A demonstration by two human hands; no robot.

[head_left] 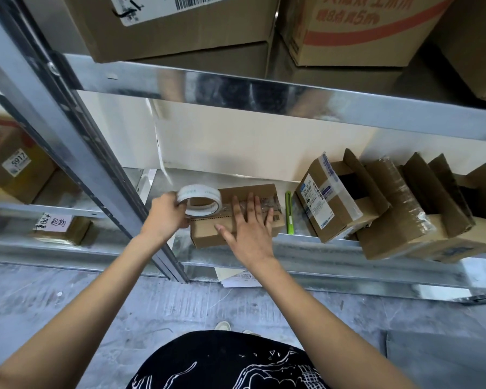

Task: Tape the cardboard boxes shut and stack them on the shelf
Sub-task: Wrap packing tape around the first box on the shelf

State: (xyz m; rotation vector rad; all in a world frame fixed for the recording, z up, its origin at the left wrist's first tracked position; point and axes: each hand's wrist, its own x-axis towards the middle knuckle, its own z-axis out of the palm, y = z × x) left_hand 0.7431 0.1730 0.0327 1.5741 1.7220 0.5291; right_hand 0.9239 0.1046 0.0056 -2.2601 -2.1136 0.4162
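The right hand (250,228) presses flat, fingers straight, on a small cardboard box (208,234). Just beside it, the left hand (167,214) grips a tape roll (201,202).

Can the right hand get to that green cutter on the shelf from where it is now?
Probably yes. The right hand lies flat on the box, and the cutter lies just to the right of that box with nothing between them.

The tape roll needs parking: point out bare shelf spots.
Bare metal shelf behind and left of the small box, up to the upright post. A narrow strip holds the green cutter. Rightward, open-flapped boxes crowd the shelf.
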